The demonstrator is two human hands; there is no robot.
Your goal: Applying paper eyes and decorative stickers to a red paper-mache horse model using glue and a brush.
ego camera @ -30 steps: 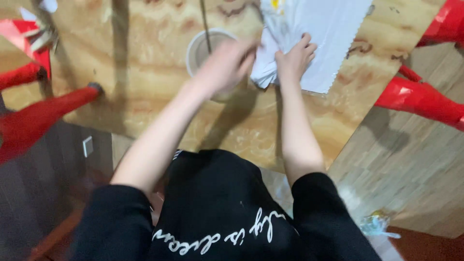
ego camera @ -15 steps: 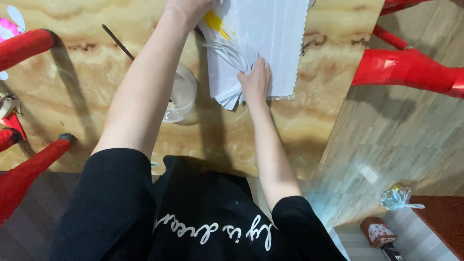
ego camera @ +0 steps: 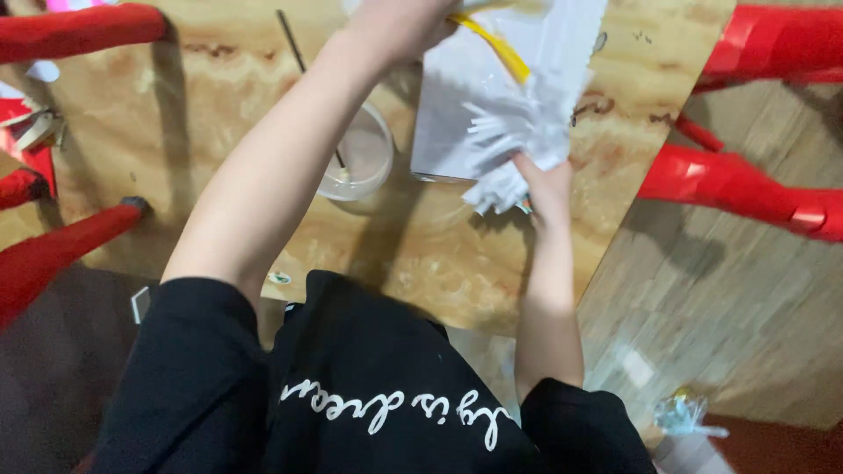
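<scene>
Pinching bundle of white paper strips [ego camera: 509,154] in my right hand [ego camera: 546,186], fingers closed on lower end. Left hand [ego camera: 399,22] up at frame top, gripping yellow-handled tool [ego camera: 500,46] above strips. Clear cup [ego camera: 356,162] left of right hand, on wooden table [ego camera: 219,132].

A home or small eatery is suggested, though the narrow downward view leaves this uncertain. A marble-patterned tabletop [ego camera: 219,175] is seen, flanked by red plastic chairs [ego camera: 746,184], above a wood-look plank floor [ego camera: 729,325]. 1 clear cup [ego camera: 356,162] is set on the table.
</scene>
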